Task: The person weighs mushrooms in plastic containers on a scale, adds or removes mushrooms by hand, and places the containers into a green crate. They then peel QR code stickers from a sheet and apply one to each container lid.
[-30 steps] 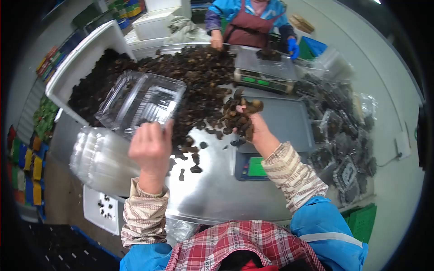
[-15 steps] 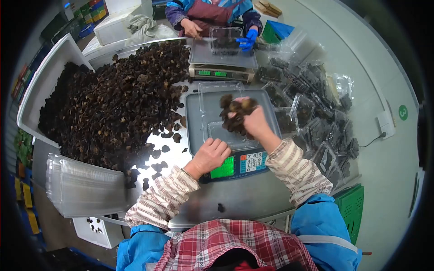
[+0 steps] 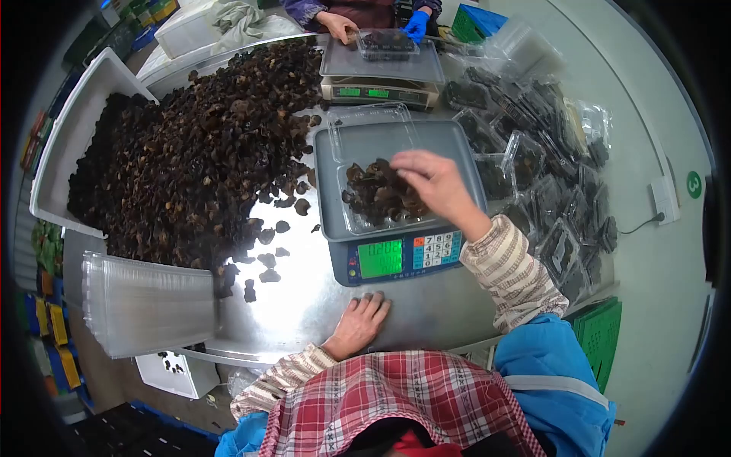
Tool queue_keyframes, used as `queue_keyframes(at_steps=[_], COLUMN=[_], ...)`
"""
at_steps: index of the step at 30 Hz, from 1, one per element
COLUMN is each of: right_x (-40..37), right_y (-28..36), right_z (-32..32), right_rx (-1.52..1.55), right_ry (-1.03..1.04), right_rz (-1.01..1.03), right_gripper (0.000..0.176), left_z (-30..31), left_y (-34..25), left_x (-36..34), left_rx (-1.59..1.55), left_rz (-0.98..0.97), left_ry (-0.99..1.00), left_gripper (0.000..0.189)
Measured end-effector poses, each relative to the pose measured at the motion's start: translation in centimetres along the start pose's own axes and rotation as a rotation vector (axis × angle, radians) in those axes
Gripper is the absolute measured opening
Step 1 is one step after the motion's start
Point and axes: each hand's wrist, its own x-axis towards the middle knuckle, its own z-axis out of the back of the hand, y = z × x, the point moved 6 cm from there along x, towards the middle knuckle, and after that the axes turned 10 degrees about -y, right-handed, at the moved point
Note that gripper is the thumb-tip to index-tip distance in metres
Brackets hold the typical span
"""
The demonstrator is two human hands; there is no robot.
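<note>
A clear plastic box [image 3: 352, 217] with its lid [image 3: 371, 114] folded back stands on the grey pan [image 3: 451, 137] of a digital scale. Dark brown wood ear mushrooms [image 3: 377, 194] fill much of the box. My right hand [image 3: 438, 183] is over the right side of the box, fingers stretched to the left just above the mushrooms, with nothing seen in its grasp. In front of the scale's lit green display [image 3: 381, 259], my left hand [image 3: 359, 324] lies on the metal table [image 3: 304, 305], fingers loosely extended and holding nothing.
On the left, a big mushroom pile [image 3: 198, 152] spills from a white foam bin [image 3: 52, 171]. Stacked clear boxes [image 3: 152, 305] stand at the near left. Filled boxes [image 3: 544, 167] are heaped on the right. Across the table, a person's hands [image 3: 339, 27] hold a box on another scale [image 3: 381, 70].
My right hand has let its clump of mushrooms go into the box and is now above them. My left hand has drawn back from the scale onto the table. The co-worker's box has filled.
</note>
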Motion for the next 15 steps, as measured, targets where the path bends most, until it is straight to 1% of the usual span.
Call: queue_keyframes(at_steps=[1, 2, 3, 5, 6, 7, 9, 10, 11, 13, 15], right_x=[0.2, 0.4, 0.4, 0.4, 0.3, 0.3, -0.2, -0.5, -0.9, -1.6, -1.9], right_y=[0.5, 1.2, 1.6, 2.0, 2.3, 2.8, 4.1, 4.0, 4.2, 4.2, 4.5], right_z=[0.9, 1.7, 2.1, 2.7, 2.5, 2.5, 2.5, 2.4, 2.5, 2.3, 2.0], right_rx=[0.015, 0.037, 0.035, 0.055, 0.075, 0.080, 0.097, 0.184, 0.212, 0.226, 0.189], right_ry=[-0.066, -0.097, -0.100, -0.144, -0.137, -0.139, -0.171, -0.204, -0.223, -0.217, -0.190], right_rz=[0.011, -0.002, -0.003, -0.057, -0.069, -0.070, -0.030, -0.059, -0.082, -0.079, -0.066], right_gripper=[0.016, 0.016, 0.016, 0.016, 0.017, 0.017, 0.018, 0.018, 0.018, 0.019, 0.019], left_z=[-0.5, -0.6, -0.7, -0.9, -0.3, 0.0, 1.7, 2.3, 2.8, 2.7, 5.0], left_y=[-0.1, 0.1, 0.3, 1.2, 1.8, 1.8, 3.4, 4.2, 4.7, 5.2, 4.9], left_x=[-0.4, -0.8, -1.2, -2.1, -2.1, -2.3, -3.3, -4.0, -4.7, -5.9, -5.5], left_rx=[0.037, -0.005, -0.006, -0.124, -0.177, -0.173, -0.282, -0.379, -0.507, -1.136, -1.322], left_rz=[0.026, 0.037, 0.033, 0.115, 0.192, 0.193, 0.524, 0.652, 0.751, 1.244, 1.428], left_ry=[0.030, 0.007, 0.008, -0.044, -0.103, -0.101, -0.270, -0.325, -0.403, -0.393, -0.515], left_gripper=[0.039, 0.035, 0.035, 0.033, 0.026, 0.026, 0.018, 0.015, 0.020, 0.021, 0.018])
